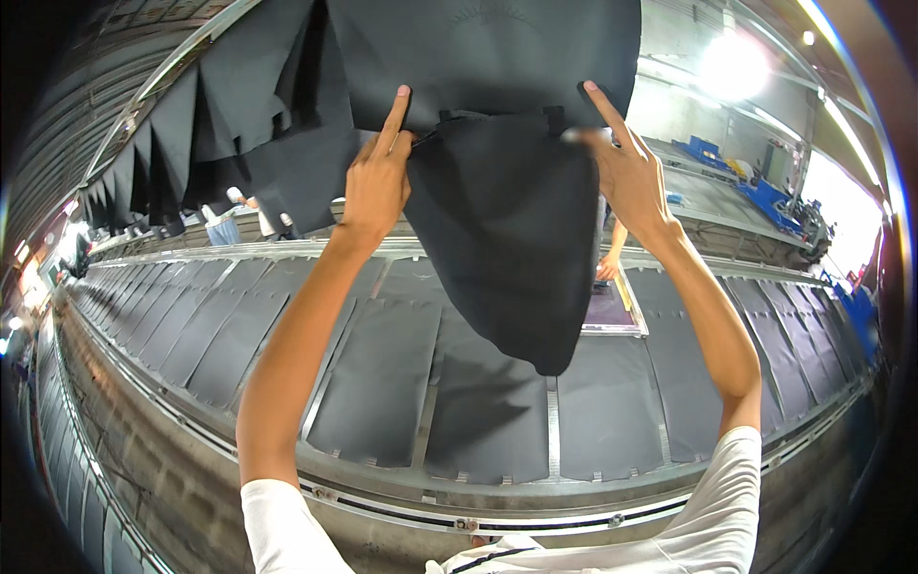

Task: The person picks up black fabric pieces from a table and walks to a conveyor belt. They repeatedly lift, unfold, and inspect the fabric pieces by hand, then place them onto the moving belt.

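Observation:
Raised before me is a dark fabric panel (502, 237), its lower end tapering to a blunt tip above the table. My left hand (379, 176) pinches its upper left corner between thumb and bent fingers, index finger pointing up. At the upper right corner, my right hand (635, 176) grips the panel in the same way; its thumb is blurred. Both index fingers lie against a larger dark fabric sheet (495, 64) that hangs behind and above. Where the panel's top edge meets that sheet, I cannot tell whether they are joined.
Long printing table (459, 495) with a metal rail, covered in rows of dark fabric panels (373, 380). More dark pieces (237, 107) hang at upper left. Across the table, a co-worker's hand (608, 270) is at a screen frame (613, 331). Another table (739, 204) stands behind, right.

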`<state>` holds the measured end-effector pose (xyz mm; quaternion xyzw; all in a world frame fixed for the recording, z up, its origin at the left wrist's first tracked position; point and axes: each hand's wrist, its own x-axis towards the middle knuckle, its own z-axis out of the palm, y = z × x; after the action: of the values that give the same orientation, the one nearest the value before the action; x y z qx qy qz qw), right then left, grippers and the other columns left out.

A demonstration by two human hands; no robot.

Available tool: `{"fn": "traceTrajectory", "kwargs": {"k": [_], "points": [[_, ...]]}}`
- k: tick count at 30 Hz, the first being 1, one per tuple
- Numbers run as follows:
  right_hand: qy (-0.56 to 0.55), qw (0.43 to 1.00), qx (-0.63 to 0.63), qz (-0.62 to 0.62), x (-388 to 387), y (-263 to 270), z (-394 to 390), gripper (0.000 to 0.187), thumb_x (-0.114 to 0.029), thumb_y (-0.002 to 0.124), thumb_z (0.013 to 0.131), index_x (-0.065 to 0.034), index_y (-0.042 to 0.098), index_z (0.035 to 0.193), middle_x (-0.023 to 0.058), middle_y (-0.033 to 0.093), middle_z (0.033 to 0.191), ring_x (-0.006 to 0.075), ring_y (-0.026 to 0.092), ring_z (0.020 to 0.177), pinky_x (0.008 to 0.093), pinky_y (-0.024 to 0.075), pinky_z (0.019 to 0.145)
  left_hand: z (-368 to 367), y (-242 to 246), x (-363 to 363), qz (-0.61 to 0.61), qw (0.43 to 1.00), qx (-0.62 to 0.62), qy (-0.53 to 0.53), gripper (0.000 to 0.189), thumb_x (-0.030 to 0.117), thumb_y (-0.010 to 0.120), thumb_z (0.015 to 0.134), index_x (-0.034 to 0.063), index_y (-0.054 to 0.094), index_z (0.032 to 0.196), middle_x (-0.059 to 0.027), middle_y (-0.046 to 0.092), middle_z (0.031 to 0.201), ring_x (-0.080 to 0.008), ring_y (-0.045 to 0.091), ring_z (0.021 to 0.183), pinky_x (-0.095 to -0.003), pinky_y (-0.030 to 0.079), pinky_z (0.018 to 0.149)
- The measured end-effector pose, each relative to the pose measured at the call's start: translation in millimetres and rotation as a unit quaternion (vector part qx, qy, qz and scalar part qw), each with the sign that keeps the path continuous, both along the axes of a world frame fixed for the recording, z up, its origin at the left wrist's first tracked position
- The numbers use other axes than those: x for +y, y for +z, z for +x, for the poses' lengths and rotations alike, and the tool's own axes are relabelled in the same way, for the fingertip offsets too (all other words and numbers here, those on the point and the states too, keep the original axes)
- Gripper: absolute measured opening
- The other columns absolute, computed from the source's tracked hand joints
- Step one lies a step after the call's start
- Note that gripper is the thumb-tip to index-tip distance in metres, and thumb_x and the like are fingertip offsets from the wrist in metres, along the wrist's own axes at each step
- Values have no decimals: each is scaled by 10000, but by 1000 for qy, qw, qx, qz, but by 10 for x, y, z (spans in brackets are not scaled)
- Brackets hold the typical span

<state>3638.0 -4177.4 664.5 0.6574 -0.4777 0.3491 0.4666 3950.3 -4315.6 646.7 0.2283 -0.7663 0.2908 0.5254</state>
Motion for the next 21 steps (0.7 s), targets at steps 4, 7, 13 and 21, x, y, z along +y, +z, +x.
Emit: {"fn": "traceTrajectory", "kwargs": {"k": [4,7,13,21], "points": [[24,998,46,-20,-156,26,-211,348,85,645,770,-74,708,1073,53,367,1615,293,643,1038,413,572,860,-32,7,-203,-72,995,-25,-67,267,-119,627,814,-31,665,1063,-117,493,1530,-317,636,808,-425,545,740],[30,995,77,-51,-100,49,-279,419,95,641,710,-75,708,1087,89,450,1571,252,629,890,404,529,858,61,19,-72,-65,995,-10,-81,337,-134,633,761,-19,697,1071,-120,592,1438,-297,625,860,-394,523,782],[-47,987,95,-123,660,-143,175,447,51,611,673,-52,714,1095,77,631,1407,197,627,858,347,412,816,516,-168,683,-132,991,18,6,242,54,586,812,56,725,1010,-41,712,1272,-424,461,1342,-590,173,1182],[-186,960,164,-133,1832,-272,1338,459,-320,348,1074,-120,732,922,21,762,1128,180,640,1134,439,260,1145,1580,-240,1570,-158,987,-12,22,278,312,624,944,50,657,857,-71,776,1052,-392,589,1269,-645,-15,1222]]}}
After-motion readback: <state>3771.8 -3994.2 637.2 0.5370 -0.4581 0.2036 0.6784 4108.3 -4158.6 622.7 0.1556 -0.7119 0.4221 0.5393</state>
